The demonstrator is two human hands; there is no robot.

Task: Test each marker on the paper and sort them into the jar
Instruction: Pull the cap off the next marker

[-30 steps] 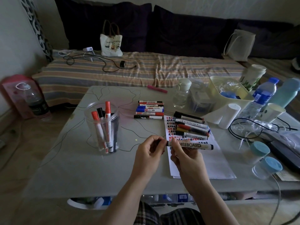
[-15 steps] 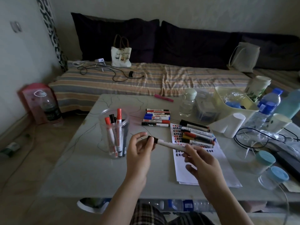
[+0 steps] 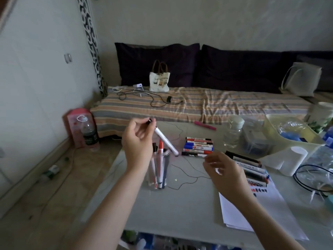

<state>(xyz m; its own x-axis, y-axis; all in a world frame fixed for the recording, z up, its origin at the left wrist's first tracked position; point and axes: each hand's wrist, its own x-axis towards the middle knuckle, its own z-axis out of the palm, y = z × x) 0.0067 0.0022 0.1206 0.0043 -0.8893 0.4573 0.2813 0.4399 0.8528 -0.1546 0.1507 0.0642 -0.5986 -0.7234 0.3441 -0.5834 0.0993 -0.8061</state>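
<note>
My left hand [image 3: 137, 139] pinches a white whiteboard marker [image 3: 164, 139] by its black cap end and holds it slanted, lower end just above the clear jar [image 3: 158, 170]. The jar stands on the table with several red- and black-capped markers upright inside. My right hand [image 3: 223, 170] hovers over the table with relaxed fingers and holds nothing. A stack of markers [image 3: 198, 147] lies behind it. Another row of markers [image 3: 250, 168] rests on the top of the white paper [image 3: 252, 210], which carries coloured test marks.
A pink marker [image 3: 205, 125] lies near the table's far edge. A small clear bottle [image 3: 232, 132], a pale basket [image 3: 295, 134], a paper roll [image 3: 286, 161] and black cables [image 3: 310, 175] crowd the right side. A striped couch [image 3: 198, 103] runs behind the table.
My left hand took the marker from my right hand and carried it left and up over the jar. My right hand let go and drew back. The camera tilted up.
</note>
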